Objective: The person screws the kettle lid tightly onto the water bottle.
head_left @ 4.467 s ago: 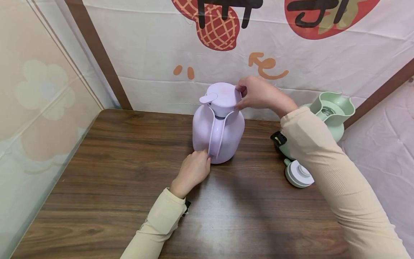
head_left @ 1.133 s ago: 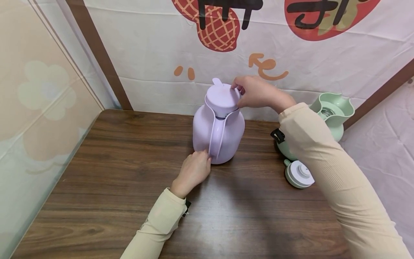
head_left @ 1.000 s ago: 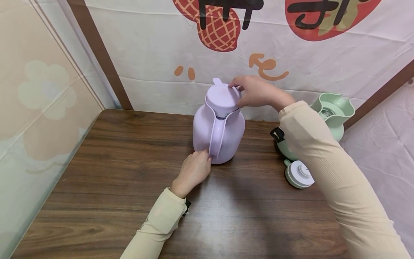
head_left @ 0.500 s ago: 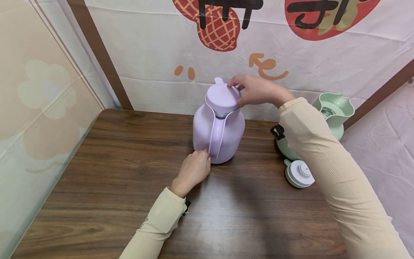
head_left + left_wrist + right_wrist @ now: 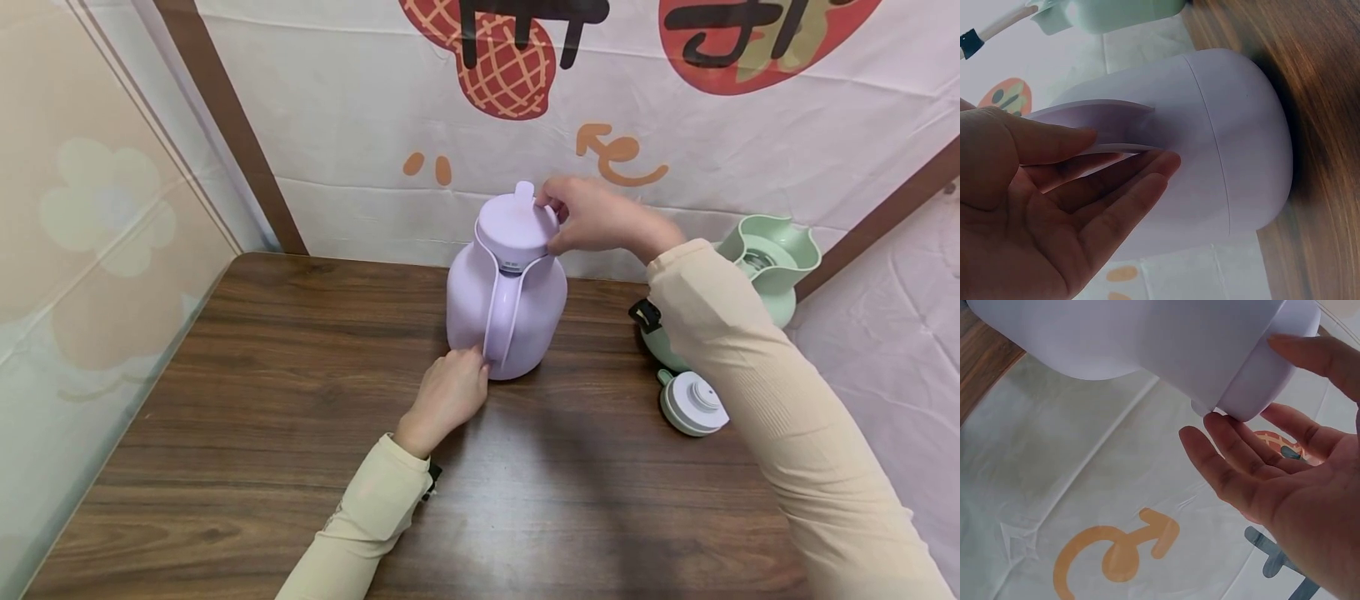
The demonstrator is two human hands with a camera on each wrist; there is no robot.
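Note:
A lilac vacuum jug [image 5: 536,312] stands upright at the back of the table, its handle [image 5: 501,321] facing the near side. My left hand [image 5: 450,392] pinches the lower part of that handle between thumb and fingers, as the left wrist view shows closely. On top sits the jug's round lid [image 5: 517,225], its small tab [image 5: 524,193] pointing to the back wall. With thumb and fingertips, my right hand [image 5: 600,215] grips the lid's right side. In the right wrist view, the thumb lies on one side of the lid [image 5: 1266,378] and fingertips touch the other.
A green jug [image 5: 776,275] without a lid stands at the back right, partly behind my right forearm. Before it lies a white and green lid [image 5: 693,404] with its underside up. A printed cloth wall [image 5: 337,125] rises just behind the wooden table [image 5: 300,375].
The lid has turned clockwise: its tab was at the front left, then at the back, and now sits further right. My right fingers have shifted around the rim. My left hand has stayed put.

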